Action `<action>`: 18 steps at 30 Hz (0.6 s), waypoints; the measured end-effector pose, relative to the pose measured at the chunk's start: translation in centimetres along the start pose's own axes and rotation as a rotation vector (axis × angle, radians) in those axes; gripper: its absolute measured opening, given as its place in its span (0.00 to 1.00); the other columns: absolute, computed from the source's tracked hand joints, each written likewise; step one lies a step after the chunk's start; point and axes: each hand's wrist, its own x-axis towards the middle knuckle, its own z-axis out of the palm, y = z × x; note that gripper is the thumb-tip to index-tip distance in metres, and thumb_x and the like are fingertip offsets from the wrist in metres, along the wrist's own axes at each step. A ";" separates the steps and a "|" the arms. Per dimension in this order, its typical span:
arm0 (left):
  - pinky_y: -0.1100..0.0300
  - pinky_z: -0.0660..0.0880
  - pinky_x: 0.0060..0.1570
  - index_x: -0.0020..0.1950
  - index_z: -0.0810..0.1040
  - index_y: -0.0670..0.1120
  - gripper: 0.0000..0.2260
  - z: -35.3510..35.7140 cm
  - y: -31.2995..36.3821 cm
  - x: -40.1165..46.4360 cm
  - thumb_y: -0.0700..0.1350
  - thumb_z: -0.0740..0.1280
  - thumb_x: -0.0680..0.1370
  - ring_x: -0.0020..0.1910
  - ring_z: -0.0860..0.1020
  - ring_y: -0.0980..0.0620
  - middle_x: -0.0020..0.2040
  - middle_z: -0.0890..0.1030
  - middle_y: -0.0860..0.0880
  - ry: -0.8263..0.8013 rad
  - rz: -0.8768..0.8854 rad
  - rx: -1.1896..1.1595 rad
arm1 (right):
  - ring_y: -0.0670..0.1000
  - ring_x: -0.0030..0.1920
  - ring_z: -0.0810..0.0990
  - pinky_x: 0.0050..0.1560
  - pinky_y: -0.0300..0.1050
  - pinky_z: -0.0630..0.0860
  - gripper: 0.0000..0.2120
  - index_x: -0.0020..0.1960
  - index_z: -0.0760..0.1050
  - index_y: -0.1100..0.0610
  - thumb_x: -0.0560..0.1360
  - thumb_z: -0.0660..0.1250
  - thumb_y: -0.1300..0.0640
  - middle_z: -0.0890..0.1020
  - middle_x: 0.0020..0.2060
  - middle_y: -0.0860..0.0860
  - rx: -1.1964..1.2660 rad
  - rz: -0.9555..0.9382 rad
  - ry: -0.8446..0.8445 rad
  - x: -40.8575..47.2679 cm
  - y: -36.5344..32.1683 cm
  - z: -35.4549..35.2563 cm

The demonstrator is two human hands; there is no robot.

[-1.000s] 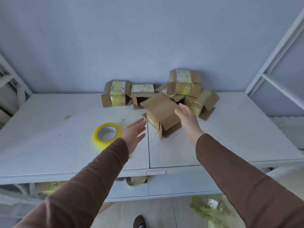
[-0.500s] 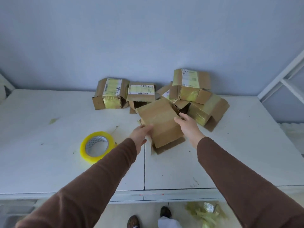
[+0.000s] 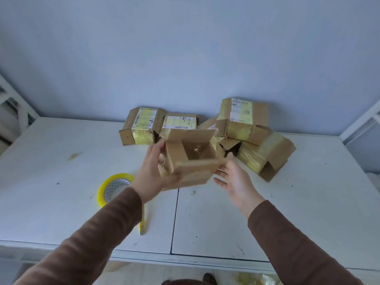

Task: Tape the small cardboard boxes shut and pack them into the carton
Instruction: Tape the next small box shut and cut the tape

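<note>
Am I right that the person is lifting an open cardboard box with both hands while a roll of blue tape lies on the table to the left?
Nearly. The head view shows the tape roll is yellow, not blue. The rest holds: the open cardboard box is off the table, the left hand gripping its side and the right hand open against the other side.

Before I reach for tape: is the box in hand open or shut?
Open. The held box has its flaps spread and its inside showing; the left hand grips it.
</note>
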 end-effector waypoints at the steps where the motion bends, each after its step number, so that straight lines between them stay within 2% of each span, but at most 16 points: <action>1: 0.54 0.70 0.69 0.78 0.61 0.53 0.46 -0.2 0.2 -0.2 0.45 0.81 0.64 0.69 0.70 0.52 0.69 0.68 0.52 -0.013 0.161 0.182 | 0.53 0.54 0.82 0.56 0.51 0.76 0.28 0.63 0.80 0.56 0.82 0.56 0.35 0.85 0.57 0.54 0.067 0.067 -0.039 0.4 -0.5 -0.5; 3: 0.44 0.71 0.70 0.77 0.62 0.50 0.43 -0.2 0.4 -0.5 0.42 0.80 0.67 0.71 0.69 0.46 0.71 0.68 0.48 -0.030 0.480 0.507 | 0.54 0.50 0.81 0.50 0.48 0.74 0.36 0.65 0.80 0.56 0.78 0.55 0.28 0.83 0.54 0.55 0.091 0.180 -0.148 1.2 -1.4 -1.8; 5: 0.42 0.67 0.73 0.76 0.65 0.45 0.34 0.2 -0.1 -0.5 0.42 0.74 0.73 0.74 0.69 0.42 0.72 0.71 0.43 -0.011 0.736 0.691 | 0.55 0.46 0.79 0.48 0.46 0.73 0.37 0.66 0.80 0.53 0.74 0.60 0.25 0.82 0.52 0.54 0.062 0.256 -0.240 1.7 -2.1 -2.9; 8: 0.45 0.65 0.75 0.75 0.67 0.45 0.25 1.3 -1.2 -0.5 0.39 0.68 0.78 0.78 0.65 0.44 0.74 0.72 0.42 0.017 0.902 0.759 | 0.56 0.50 0.82 0.53 0.51 0.78 0.29 0.63 0.82 0.53 0.73 0.72 0.33 0.83 0.56 0.55 0.027 0.326 -0.319 1.5 -3.1 -3.5; 10: 0.46 0.63 0.76 0.76 0.66 0.45 0.30 1.8 -2.3 -0.4 0.35 0.70 0.76 0.79 0.63 0.44 0.77 0.67 0.41 0.031 0.914 0.783 | 0.57 0.53 0.84 0.62 0.57 0.78 0.22 0.61 0.82 0.53 0.74 0.73 0.40 0.85 0.55 0.56 0.044 0.322 -0.330 1.6 -3.3 -3.5; 11: 0.47 0.62 0.77 0.77 0.64 0.45 0.35 1.9 -2.9 -0.3 0.32 0.72 0.72 0.80 0.61 0.43 0.79 0.63 0.41 0.049 0.845 0.791 | 0.56 0.53 0.84 0.65 0.58 0.76 0.19 0.61 0.82 0.53 0.76 0.72 0.42 0.85 0.54 0.56 0.031 0.291 -0.327 1.3 -3.6 -3.3; 12: 0.49 0.60 0.78 0.79 0.61 0.46 0.42 1.8 -3.3 0.0 0.29 0.73 0.69 0.81 0.59 0.44 0.81 0.60 0.42 0.069 0.703 0.735 | 0.56 0.53 0.85 0.66 0.58 0.75 0.18 0.62 0.81 0.52 0.77 0.70 0.44 0.86 0.54 0.55 0.002 0.250 -0.320 1.4 -3.6 -3.3; 13: 0.51 0.59 0.79 0.81 0.57 0.50 0.46 1.6 -3.3 0.2 0.26 0.71 0.68 0.81 0.57 0.47 0.82 0.57 0.45 0.095 0.494 0.587 | 0.55 0.54 0.84 0.67 0.58 0.76 0.18 0.63 0.80 0.50 0.77 0.70 0.43 0.86 0.55 0.54 -0.035 0.223 -0.319 1.6 -3.6 -3.3; 14: 0.52 0.60 0.78 0.82 0.54 0.55 0.47 1.5 -3.2 0.3 0.27 0.70 0.71 0.81 0.58 0.49 0.82 0.56 0.48 0.102 0.224 0.345 | 0.55 0.58 0.83 0.67 0.59 0.75 0.21 0.66 0.79 0.48 0.75 0.71 0.41 0.85 0.58 0.53 -0.097 0.200 -0.311 1.9 -3.6 -3.2; 15: 0.51 0.63 0.76 0.81 0.53 0.58 0.43 1.4 -2.4 0.3 0.31 0.69 0.75 0.79 0.62 0.49 0.81 0.59 0.49 0.122 -0.057 -0.031 | 0.54 0.64 0.80 0.70 0.60 0.72 0.26 0.67 0.78 0.44 0.72 0.73 0.37 0.82 0.64 0.50 -0.185 0.180 -0.298 2.1 -3.6 -3.1; 16: 0.49 0.68 0.72 0.80 0.55 0.59 0.36 1.2 -1.8 0.3 0.40 0.70 0.78 0.76 0.67 0.46 0.79 0.63 0.47 0.154 -0.264 -0.390 | 0.54 0.69 0.77 0.73 0.61 0.69 0.31 0.68 0.77 0.40 0.67 0.76 0.32 0.80 0.68 0.48 -0.275 0.163 -0.300 2.4 -3.5 -3.1; 17: 0.46 0.71 0.69 0.78 0.60 0.58 0.30 1.2 -1.5 0.4 0.52 0.70 0.79 0.72 0.72 0.45 0.76 0.68 0.45 0.178 -0.406 -0.657 | 0.54 0.71 0.74 0.75 0.62 0.66 0.34 0.66 0.78 0.38 0.63 0.77 0.29 0.78 0.69 0.47 -0.344 0.155 -0.314 2.8 -3.5 -3.0; 18: 0.44 0.74 0.65 0.75 0.66 0.56 0.29 1.3 -1.3 0.5 0.62 0.69 0.77 0.68 0.76 0.44 0.72 0.73 0.44 0.169 -0.515 -0.798 | 0.53 0.72 0.73 0.76 0.61 0.64 0.32 0.64 0.80 0.37 0.62 0.77 0.28 0.78 0.69 0.45 -0.395 0.145 -0.342 2.9 -3.8 -2.8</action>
